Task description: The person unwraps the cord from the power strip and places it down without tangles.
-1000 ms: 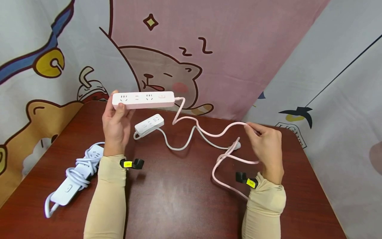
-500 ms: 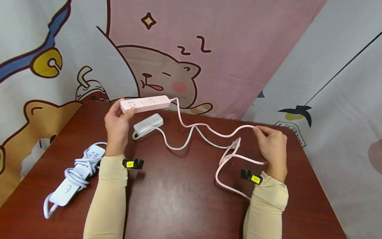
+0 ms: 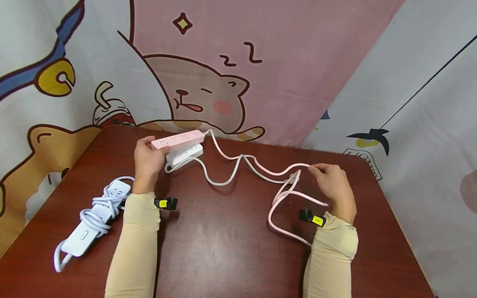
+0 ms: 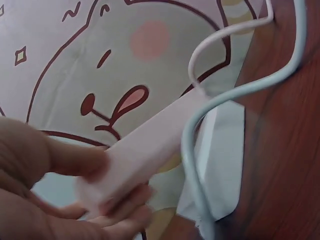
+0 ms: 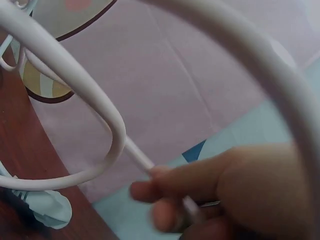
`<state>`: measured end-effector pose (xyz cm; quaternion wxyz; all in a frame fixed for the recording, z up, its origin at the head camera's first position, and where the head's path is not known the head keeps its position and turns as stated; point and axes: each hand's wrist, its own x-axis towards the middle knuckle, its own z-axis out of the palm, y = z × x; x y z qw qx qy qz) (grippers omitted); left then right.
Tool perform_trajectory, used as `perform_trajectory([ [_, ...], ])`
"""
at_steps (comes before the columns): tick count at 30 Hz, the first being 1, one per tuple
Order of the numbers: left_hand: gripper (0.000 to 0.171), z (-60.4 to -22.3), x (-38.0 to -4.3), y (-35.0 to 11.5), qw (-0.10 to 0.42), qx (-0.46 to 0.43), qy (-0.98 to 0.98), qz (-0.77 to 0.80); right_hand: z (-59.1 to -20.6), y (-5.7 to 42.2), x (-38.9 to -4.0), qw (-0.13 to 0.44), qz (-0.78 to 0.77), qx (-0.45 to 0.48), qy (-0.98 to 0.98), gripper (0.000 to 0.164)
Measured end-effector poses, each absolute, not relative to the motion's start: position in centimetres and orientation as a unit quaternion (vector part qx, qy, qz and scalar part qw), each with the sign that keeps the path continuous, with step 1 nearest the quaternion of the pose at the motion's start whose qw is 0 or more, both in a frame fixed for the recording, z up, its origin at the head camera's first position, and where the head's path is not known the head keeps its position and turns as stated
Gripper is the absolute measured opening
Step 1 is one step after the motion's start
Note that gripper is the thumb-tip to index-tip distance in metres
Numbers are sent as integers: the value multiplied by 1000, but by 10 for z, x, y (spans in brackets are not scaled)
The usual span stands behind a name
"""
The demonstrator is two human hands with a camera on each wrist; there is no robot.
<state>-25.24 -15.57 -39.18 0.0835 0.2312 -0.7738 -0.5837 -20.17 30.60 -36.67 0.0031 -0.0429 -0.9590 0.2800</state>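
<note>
My left hand grips one end of a pink power strip, thumb on the near side. The strip is tilted, and in the head view it overlaps a small white power strip behind it. From the pink strip's far end a pink cord runs right to my right hand, which pinches it between thumb and fingers. More of the cord loops below that hand. In the left wrist view the white strip lies beside the pink strip.
Another white power strip, wrapped in its own cord, lies at the left of the brown table. A white cord winds across the middle to a white plug. A printed curtain hangs behind the table.
My left hand has lowered the pink power strip and angled it toward the white one. My right hand moved right, then slightly back left and down, still pinching the cord.
</note>
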Motion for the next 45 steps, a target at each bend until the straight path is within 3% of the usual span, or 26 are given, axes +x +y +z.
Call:
perform_trajectory([
  [4,72,-392,-249,-159,8,204,-815,-542,-367,310,-202,-80,298,-36,-951,34],
  [8,71,-394,-248,-157,-43,167,-860,-480,-367,312,-198,-125,320,-15,-939,31],
  [18,63,-396,-247,-152,-48,133,-893,-427,-345,313,-176,-173,316,-14,-933,56],
  [23,60,-396,-248,-151,-39,117,-900,-418,-321,322,-148,-129,296,-7,-946,59],
  [28,57,-398,-249,-151,-29,107,-906,-409,-299,328,-119,-62,281,32,-957,46],
  [34,56,-400,-248,-155,-7,113,-912,-394,-282,312,-98,-50,272,58,-959,41],
  [40,58,-401,-242,-156,18,106,-918,-381,-277,272,-98,-16,231,133,-964,35],
  [45,54,-378,-215,-157,48,70,-925,-370,-282,226,-116,9,217,234,-948,29],
])
